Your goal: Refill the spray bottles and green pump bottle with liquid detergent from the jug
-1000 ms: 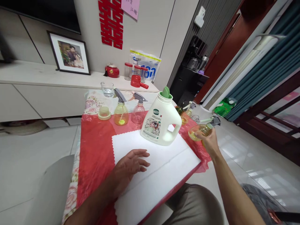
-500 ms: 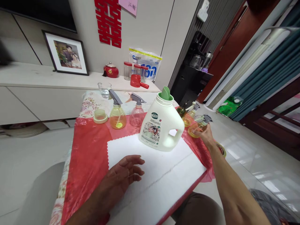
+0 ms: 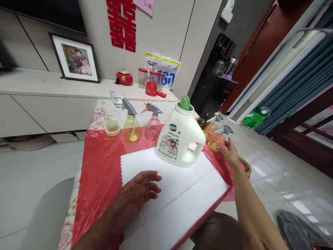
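Both hands (image 3: 142, 190) bend loosely, the right (image 3: 230, 152) perhaps touching a spray bottle (image 3: 216, 142).

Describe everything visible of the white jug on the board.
The white jug looks like opaque plastic, with a looped handle on the picture's right, a ridged neck and a printed front label topped by a dark green emblem. A green spout sticks up from the neck; no cap sits over it. The jug stands upright on the white board, near its far edge. Neither the left hand nor the right hand touches it. Its fill level cannot be seen.
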{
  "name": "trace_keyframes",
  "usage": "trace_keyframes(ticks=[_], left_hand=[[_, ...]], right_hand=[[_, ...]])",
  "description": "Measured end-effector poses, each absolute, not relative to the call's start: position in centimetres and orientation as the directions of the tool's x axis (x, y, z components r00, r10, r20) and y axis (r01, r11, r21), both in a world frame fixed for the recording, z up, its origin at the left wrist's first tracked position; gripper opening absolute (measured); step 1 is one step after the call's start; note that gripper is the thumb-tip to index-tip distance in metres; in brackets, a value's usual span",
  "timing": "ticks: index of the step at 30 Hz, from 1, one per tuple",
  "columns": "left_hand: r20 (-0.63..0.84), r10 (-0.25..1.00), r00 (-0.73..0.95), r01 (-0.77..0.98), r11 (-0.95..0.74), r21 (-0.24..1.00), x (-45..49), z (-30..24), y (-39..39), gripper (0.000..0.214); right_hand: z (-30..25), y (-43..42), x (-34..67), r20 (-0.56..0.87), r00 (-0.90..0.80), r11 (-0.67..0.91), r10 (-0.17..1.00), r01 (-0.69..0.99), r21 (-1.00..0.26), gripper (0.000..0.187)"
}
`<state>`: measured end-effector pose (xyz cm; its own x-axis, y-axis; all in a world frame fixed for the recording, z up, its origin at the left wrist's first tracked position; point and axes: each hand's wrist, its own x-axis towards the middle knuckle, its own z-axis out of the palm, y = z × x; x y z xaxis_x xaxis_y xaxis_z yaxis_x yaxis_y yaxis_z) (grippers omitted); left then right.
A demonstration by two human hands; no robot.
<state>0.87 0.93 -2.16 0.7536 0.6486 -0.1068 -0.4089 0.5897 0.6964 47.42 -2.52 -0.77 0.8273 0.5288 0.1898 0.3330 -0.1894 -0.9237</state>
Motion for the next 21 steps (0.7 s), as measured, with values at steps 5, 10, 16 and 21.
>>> trace_keyframes(ticks=[5,10,16,21], left_hand=[[-0.09,0.664,0.742,-0.437,0.581,0.687,1.1,-1.8,0.7,0.039],[-0.092,0.737,0.669,-0.483,0.526,0.7,1.2,-1.9,0.5,0.033],[-0.089,0.854,0.513,-0.366,0.311,0.877,0.3,0.2,1.8,0.039],[0.083,0.929,0.362,-0.117,-0.044,0.992,1.2,3.5,6.5,0.038]], right_hand=[[-1.3,-4.0,43.6,0.181,0.905,-0.066,0.385,0.223,-0.973,0.059],[-0.2,-4.1,38.5,0.158,0.842,0.128,0.515,0.107,-0.986,0.057],[0.4,-4.2,37.3,0.081,0.806,0.184,0.586,-0.034,-0.982,0.067],[0.6,-4.4,37.7,0.024,0.829,0.223,0.559,-0.123,-0.967,0.069]])
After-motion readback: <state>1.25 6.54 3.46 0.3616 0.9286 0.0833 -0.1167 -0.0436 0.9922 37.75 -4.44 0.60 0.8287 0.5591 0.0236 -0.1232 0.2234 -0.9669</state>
